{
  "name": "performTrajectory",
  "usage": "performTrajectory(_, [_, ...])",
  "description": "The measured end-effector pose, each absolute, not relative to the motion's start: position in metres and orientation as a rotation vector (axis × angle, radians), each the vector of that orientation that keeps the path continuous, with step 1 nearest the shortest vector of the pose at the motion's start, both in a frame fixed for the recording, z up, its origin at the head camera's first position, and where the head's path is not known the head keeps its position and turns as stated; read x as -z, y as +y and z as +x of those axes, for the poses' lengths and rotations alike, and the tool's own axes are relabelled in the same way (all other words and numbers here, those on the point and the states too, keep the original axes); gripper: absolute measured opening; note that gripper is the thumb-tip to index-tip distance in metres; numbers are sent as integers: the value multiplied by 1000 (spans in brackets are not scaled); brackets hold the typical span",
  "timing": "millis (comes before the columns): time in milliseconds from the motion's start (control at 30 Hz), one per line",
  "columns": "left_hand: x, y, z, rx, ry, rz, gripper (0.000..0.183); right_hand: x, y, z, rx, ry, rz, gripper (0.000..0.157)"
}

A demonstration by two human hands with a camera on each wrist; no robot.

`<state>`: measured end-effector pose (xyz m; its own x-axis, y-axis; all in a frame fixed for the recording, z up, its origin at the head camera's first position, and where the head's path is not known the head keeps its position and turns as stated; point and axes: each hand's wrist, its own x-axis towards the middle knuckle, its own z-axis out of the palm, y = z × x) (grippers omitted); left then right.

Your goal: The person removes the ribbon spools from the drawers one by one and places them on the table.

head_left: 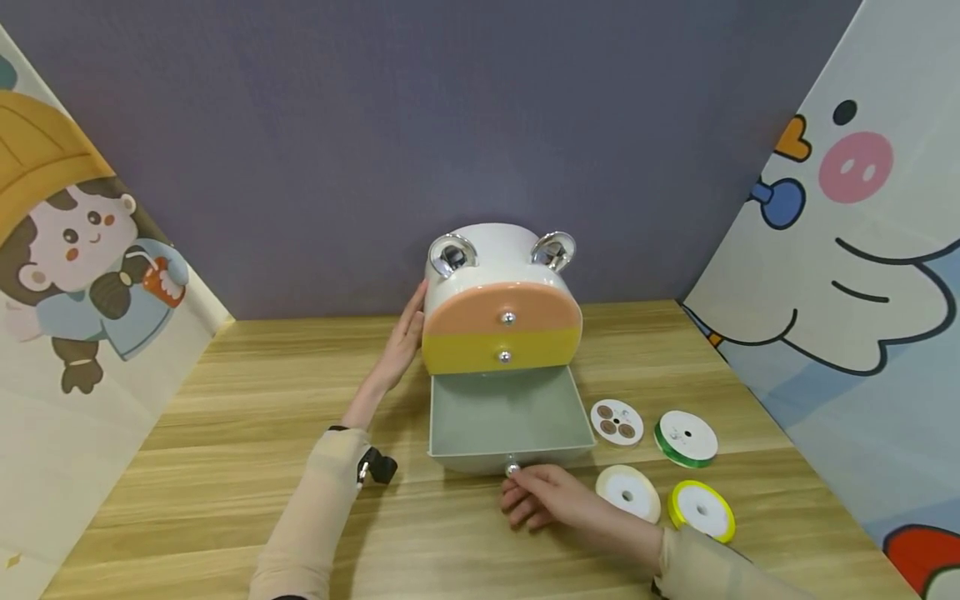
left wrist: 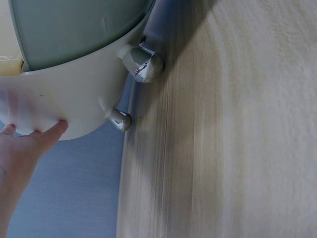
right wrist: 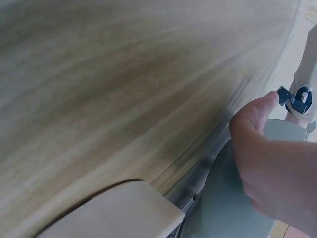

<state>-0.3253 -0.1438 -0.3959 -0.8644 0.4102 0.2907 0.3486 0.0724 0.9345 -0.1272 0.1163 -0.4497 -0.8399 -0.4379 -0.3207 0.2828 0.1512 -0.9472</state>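
Observation:
A small white cabinet (head_left: 497,257) with silver ears stands upright on the table. It has an orange drawer (head_left: 465,312) and a yellow drawer (head_left: 457,354) closed above a grey-green drawer (head_left: 510,417), which is pulled far out. My left hand (head_left: 400,352) rests against the cabinet's left side with fingers extended; in the left wrist view its fingertips (left wrist: 60,125) touch the white shell. With thumb and curled fingers, my right hand (head_left: 551,497) pinches the round silver knob (head_left: 512,468) of the grey-green drawer.
Right of the drawer lie several ribbon spools: one with brown circles (head_left: 617,422), one green-edged (head_left: 687,435), one cream (head_left: 628,493) and one yellow (head_left: 702,510). A purple-grey wall (head_left: 330,167) rises behind the cabinet, with cartoon-printed panels at both sides.

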Motion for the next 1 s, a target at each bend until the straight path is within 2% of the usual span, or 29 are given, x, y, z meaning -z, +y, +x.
performTrajectory(300, [394, -144, -324, -1961, 2275, 788, 53, 447, 115, -133, 1783, 1821, -95, 47])
performTrajectory(700, [404, -144, -329, -1970, 2268, 790, 52, 441, 120, -157, 1769, 1888, -106, 46])
performTrajectory(1000, [395, -143, -323, -1961, 2268, 784, 53, 441, 119, -170, 1745, 1910, -115, 47])
